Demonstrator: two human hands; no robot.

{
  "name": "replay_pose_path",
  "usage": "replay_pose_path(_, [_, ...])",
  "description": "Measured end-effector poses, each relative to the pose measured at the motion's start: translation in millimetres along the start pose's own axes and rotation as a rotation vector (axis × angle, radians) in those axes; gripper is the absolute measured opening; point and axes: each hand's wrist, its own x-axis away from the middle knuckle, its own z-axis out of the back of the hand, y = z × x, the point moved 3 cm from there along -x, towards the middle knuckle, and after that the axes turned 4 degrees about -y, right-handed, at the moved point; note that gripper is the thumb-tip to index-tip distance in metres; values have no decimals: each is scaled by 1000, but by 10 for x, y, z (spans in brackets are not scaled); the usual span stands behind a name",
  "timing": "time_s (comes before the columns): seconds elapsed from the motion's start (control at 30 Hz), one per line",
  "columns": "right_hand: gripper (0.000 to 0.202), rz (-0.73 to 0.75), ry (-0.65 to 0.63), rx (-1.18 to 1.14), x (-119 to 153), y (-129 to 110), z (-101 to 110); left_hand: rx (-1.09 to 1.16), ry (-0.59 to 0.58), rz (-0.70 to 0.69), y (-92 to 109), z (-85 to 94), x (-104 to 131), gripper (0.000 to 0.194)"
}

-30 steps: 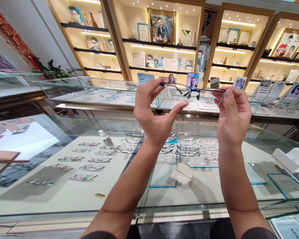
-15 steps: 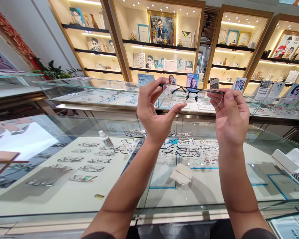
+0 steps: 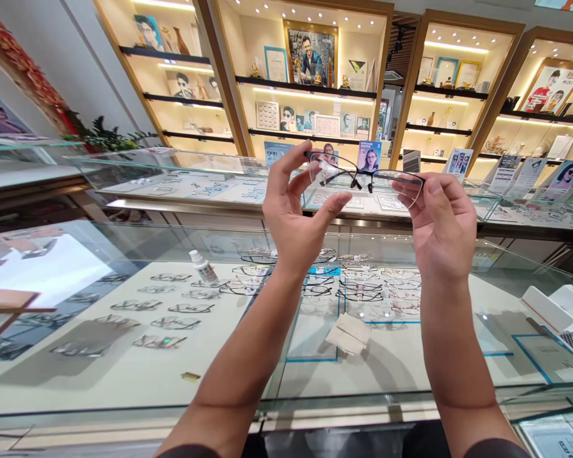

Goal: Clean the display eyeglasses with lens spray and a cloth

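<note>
Up in front of me is a pair of eyeglasses (image 3: 364, 172) with a black upper rim, clear lenses and dark nose pads. My right hand (image 3: 443, 222) pinches its right end between thumb and fingers. At the other end, the bent fingers of my left hand (image 3: 296, 210) hold the left corner, while that thumb stands apart below the lens. Some fingertips show through or behind the lenses. Below, a folded beige cloth (image 3: 348, 333) lies on the glass counter (image 3: 229, 375). A white bottle (image 3: 203, 267) stands on the left of the counter.
Rows of eyeglass frames (image 3: 176, 322) are in the counter display. A white box (image 3: 549, 305) sits at the right. Beyond stands a second glass showcase (image 3: 181, 191) with upright cards, before lit shelves (image 3: 310, 86). A plant (image 3: 107, 137) is at the far left.
The eyeglasses have tilted, so more of the lenses shows, and shifted slightly left. Both hands have turned a little with them and keep their hold.
</note>
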Motion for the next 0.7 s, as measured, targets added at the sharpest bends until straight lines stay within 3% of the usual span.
replay_pose_path(0.37, [27,5,65,33,23,-29,0,-56,-25,-51,171,4,23,71])
replay_pose_path(0.7, [23,-79,86,-73,64,-95,-41,-57,-32,-141,129,-19,90,78])
